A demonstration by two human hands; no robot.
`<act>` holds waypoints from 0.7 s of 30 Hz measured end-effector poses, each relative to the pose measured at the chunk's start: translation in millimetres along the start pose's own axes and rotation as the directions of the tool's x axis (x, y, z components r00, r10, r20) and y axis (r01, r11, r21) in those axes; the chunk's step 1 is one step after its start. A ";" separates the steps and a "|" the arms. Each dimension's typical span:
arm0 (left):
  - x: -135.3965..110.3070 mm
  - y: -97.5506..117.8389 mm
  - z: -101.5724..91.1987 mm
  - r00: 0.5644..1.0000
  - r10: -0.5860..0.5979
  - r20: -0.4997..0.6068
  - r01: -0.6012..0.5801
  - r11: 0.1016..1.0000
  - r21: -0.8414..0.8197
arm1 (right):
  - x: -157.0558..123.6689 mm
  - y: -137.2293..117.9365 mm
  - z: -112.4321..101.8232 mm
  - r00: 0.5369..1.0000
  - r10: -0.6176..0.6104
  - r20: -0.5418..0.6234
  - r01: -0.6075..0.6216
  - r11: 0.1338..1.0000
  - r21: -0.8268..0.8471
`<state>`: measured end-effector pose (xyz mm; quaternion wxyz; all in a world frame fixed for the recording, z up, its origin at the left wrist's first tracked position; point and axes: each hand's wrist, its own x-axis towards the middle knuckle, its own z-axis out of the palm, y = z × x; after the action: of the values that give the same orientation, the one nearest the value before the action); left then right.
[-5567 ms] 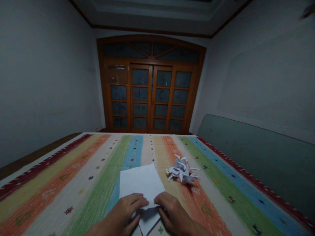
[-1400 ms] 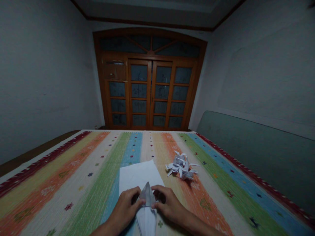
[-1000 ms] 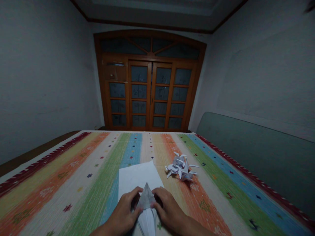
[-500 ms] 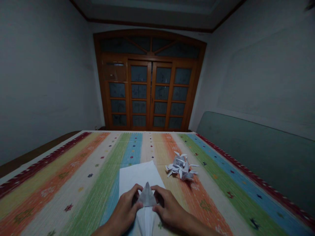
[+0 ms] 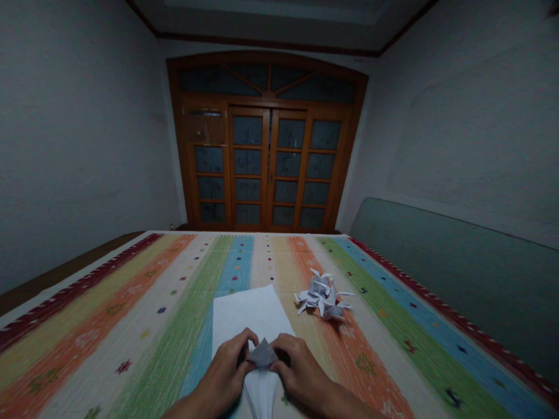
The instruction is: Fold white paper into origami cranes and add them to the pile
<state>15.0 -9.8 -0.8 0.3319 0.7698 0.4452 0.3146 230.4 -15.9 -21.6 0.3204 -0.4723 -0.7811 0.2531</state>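
And look at this, low in the middle of the frame: the person's 2 hands are drawn together, the left hand and the right hand closing in from either side. Their fingers are clamped on a long white folded paper piece, pinching its upper end, where a small pointed paper flap sits between them. The lower part tapers away and runs off the bottom edge of the frame.

Behind the hands, a flat white paper sheet lies slightly askew on a woven cover striped in red, orange, green, blue and cream. Up and to the right, apart from the hands, a spiky heap of small folded white paper figures sits on the orange stripe.

Past the far edge of the cover, upper middle, stand brown wooden glazed double doors under an arched fanlight, while a long grey-green padded board runs along the right side.
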 end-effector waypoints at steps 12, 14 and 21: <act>1.8 2.4 -0.2 1.000 -0.002 0.001 0.002 1.000 -0.017 | 4.0 -1.4 3.9 1.000 0.016 -0.023 -0.017 0.999 -0.045; 2.3 0.2 0.7 1.000 0.006 -0.002 -0.006 1.000 -0.011 | 4.0 -2.1 4.1 1.000 0.019 -0.023 -0.020 0.998 -0.052; 3.5 -2.4 2.1 1.000 0.028 0.001 -0.028 0.999 0.017 | 4.6 -5.6 3.7 1.000 0.010 -0.029 -0.012 0.998 -0.066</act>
<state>16.9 -6.2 -3.3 0.3210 0.7788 0.4371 0.3152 222.8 -14.5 -18.9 0.3144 -0.4904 -0.7818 0.2222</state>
